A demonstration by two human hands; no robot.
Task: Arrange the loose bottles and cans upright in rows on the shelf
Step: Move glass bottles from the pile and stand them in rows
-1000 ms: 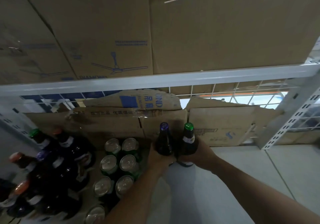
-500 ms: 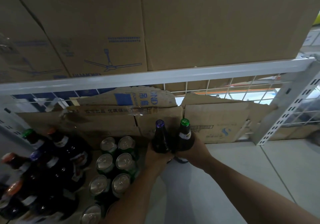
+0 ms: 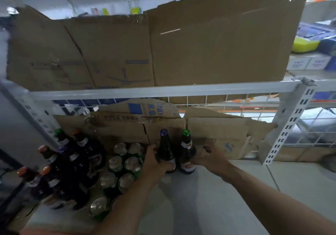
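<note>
Glass likely means heavy, slick, breakable: left hand (image 3: 154, 164) grips the purple-capped bottle (image 3: 165, 149) round its body, the safest hold, on the shelf (image 3: 200, 198) at 3 o'clock of the cans (image 3: 125, 164); whether the right hand (image 3: 211, 157) grips the green-capped bottle (image 3: 187, 147) is unclear.

Before you, the purple-capped bottle (image 3: 165, 148) is dark, almost black glass. The green-capped bottle (image 3: 187, 150) is just as dark and carries pale labels at its neck and low on its body. The cans (image 3: 125, 162) are green with silver tops. The bottles on your left (image 3: 72, 162) are dark, capped in orange, green and purple, with white labels. The cardboard boxes (image 3: 209, 53) overhead are plain brown; one bears a blue ceiling-fan drawing. The shelf rail (image 3: 163, 90) is pale grey.
</note>
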